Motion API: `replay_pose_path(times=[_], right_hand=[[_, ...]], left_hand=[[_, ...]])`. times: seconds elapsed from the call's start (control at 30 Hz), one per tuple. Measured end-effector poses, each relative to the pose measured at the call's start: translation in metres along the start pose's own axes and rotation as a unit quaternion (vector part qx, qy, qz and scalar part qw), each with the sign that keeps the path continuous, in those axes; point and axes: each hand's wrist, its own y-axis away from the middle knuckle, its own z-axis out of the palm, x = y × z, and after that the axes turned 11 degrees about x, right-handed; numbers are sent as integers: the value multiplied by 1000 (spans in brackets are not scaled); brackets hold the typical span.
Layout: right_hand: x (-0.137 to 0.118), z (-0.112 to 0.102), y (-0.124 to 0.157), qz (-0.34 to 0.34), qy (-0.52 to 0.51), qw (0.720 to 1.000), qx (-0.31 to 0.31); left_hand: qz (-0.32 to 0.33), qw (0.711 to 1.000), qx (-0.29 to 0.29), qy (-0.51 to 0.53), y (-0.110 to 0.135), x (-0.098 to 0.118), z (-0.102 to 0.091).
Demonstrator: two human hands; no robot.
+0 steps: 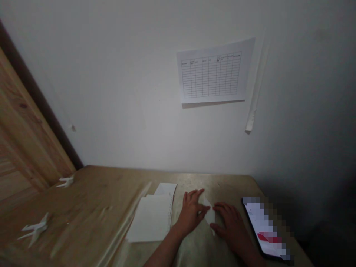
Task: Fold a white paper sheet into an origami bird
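A small piece of folded white paper point(210, 218) lies on the table between my two hands. My left hand point(192, 208) pinches its left edge with thumb and index finger, while the other fingers stretch out toward the wall. From the other side my right hand point(228, 221) grips the paper's right edge, index finger at the top and thumb lower down. The paper narrows to points at its upper and lower ends; part of it is hidden by the fingers.
A stack of white paper sheets point(151, 218) lies left of my hands, with another sheet point(166, 188) behind it. A phone point(264, 230) is at the right. Two folded paper figures point(36, 229) point(66, 181) rest at the left. A printed table sheet point(214, 74) hangs on the wall.
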Motion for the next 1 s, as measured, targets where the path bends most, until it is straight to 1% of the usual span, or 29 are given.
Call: replay_pose_path(times=[0.1,0.23,0.43,0.63,0.83,0.93,1.0], right_hand=[[-1,-1,-1,19,-11,1000,2],[2,1,-1,37,-22,999,12],[2,1,-1,24,-23,999,21],[1,0,-2,20,-18,999,18],[2,3,-1,21,-17,999,21],[4,5,0,18,-14,999,28],[5,6,0,13,-11,999,34]], left_hand=[[-8,1000,-7,-19,1,-1,5],[-36,998,-11,-51,0,1,12],[-61,994,-1,-89,-1,4,14],[-107,987,15,-121,-3,5,17],[-144,978,28,-147,-5,1,22],[-126,983,39,-130,-4,1,18],[-80,991,32,-104,-1,3,13]])
